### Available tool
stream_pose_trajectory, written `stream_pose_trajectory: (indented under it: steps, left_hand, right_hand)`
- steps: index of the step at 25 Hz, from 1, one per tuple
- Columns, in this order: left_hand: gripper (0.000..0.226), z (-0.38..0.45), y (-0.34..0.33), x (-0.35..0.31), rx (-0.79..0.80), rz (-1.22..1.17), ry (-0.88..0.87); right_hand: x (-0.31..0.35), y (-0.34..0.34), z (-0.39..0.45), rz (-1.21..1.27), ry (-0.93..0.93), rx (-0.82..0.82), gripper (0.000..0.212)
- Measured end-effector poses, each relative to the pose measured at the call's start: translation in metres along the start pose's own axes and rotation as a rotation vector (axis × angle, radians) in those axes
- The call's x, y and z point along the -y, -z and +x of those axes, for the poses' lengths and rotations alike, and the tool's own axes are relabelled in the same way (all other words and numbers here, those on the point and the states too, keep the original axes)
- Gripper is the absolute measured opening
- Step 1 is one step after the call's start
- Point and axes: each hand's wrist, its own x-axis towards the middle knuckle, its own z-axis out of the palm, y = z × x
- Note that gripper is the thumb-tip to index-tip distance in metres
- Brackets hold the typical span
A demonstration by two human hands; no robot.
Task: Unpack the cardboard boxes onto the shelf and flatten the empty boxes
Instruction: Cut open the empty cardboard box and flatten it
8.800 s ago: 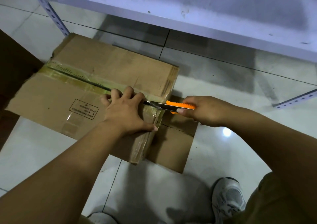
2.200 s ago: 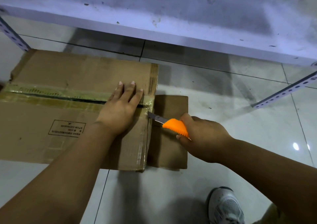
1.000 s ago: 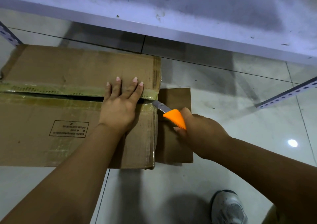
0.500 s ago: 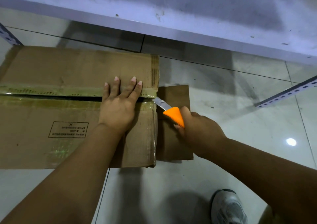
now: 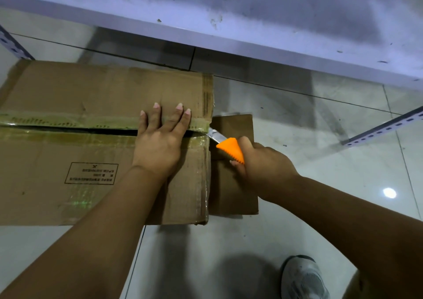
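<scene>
Cardboard box on floor in front of shelf. Left hand flat, fingers spread, pressing box top over taped seam. Right hand fisted round orange knife, blade at box's rt edge.

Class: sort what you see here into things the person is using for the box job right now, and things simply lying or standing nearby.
In use:
- cardboard box
- box cutter
- left hand, pressing flat on the box
- right hand, gripping the cutter
- shelf, bare so far

Just there:
- loose cardboard piece beside the box
- shoe
</scene>
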Motion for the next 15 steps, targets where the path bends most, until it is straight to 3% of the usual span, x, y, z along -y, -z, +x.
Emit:
stream_pose_trajectory:
  steps: [6, 12, 15]
  left_hand:
    - [0.063, -0.001, -0.001, -0.001, -0.007, 0.031, -0.022]
    - [0.057, -0.005, 0.002, -0.006, -0.018, 0.017, -0.028]
    - [0.058, -0.003, 0.005, -0.006, 0.011, 0.014, -0.027]
  right_hand:
    - [-0.002, -0.003, -0.012, 0.039, -0.058, 0.055, 0.043]
    - [0.001, 0.007, 0.011, 0.157, -0.089, -0.070, 0.036]
    - [0.006, 0.007, 0.009, 0.134, -0.070, -0.034, 0.037]
